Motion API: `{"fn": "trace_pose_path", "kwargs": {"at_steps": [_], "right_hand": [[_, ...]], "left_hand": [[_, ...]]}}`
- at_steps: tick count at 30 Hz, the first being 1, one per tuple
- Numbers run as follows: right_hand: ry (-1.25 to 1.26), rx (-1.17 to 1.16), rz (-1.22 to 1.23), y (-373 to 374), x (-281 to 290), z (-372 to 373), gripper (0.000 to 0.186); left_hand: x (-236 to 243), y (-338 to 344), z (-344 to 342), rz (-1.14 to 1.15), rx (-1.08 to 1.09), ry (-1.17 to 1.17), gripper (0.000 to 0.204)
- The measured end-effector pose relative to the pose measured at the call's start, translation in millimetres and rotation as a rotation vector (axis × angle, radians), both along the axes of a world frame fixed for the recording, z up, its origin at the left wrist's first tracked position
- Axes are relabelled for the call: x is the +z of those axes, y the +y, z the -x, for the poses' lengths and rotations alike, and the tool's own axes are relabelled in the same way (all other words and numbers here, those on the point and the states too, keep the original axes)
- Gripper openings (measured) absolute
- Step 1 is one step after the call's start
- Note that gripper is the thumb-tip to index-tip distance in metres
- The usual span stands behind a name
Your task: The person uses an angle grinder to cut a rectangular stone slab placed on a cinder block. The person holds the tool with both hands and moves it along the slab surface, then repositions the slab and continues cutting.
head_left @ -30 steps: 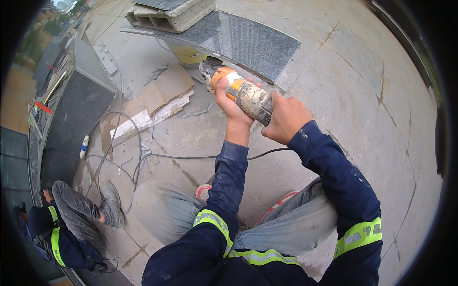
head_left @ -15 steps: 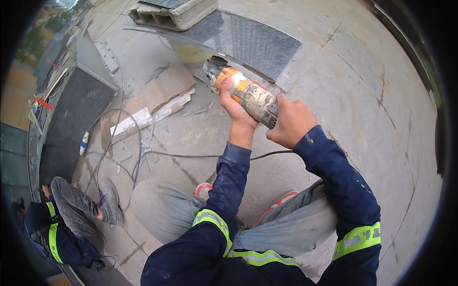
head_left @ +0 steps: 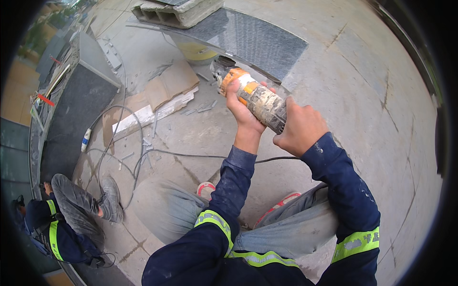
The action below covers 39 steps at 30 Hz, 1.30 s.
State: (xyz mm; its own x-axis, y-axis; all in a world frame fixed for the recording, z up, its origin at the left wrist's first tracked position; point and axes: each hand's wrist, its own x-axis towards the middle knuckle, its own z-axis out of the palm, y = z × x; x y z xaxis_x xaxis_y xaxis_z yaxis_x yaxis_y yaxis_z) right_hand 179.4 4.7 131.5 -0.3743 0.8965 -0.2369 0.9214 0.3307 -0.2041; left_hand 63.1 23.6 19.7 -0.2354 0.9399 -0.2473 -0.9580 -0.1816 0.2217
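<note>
With both hands I hold a worn angle grinder (head_left: 264,101), its body orange, black and wrapped in dirty pale tape. My left hand (head_left: 244,107) wraps around it from below, behind the orange head. At the rear end my right hand (head_left: 302,125) grips the dark housing. The head of the grinder is close to the front edge of a polished dark grey stone slab (head_left: 267,40); whether it touches cannot be made out. A disc is not clearly visible. The black power cord (head_left: 200,156) runs from beneath my right forearm across the floor to the left.
A hollow concrete block (head_left: 181,14) weighs on the slab. Flattened cardboard (head_left: 174,83), a white strip (head_left: 157,112) and stone offcuts lie left of it. Another dark slab (head_left: 71,95) stands at left. A co-worker (head_left: 67,229) sits lower left, near looped cable and a blue-white connector (head_left: 86,140).
The grinder and both hands have shifted slightly right and down in the picture, while the surroundings have also shifted a little right. My grip is unchanged.
</note>
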Motion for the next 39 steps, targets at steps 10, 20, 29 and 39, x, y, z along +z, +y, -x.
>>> {"fn": "trace_pose_path", "kwargs": {"at_steps": [10,20,29,39], "right_hand": [[0.027,0.024,-0.013,15.6,-15.3,9.4,0.040],[0.056,0.042,-0.021,31.6,-27.6,20.3,0.048],[0.063,0.033,-0.051,25.7,-24.3,13.3,0.050],[0.079,0.055,-0.053,20.1,-22.1,4.9,0.048]], "left_hand": [[-13.3,14.6,15.1,0.015,-0.002,0.062,0.050],[-21.5,29.5,27.7,0.034,-0.004,0.035,0.049],[-13.7,22.5,20.5,0.011,0.001,-0.015,0.050],[-7.3,15.0,12.8,0.008,0.005,-0.003,0.049]]}}
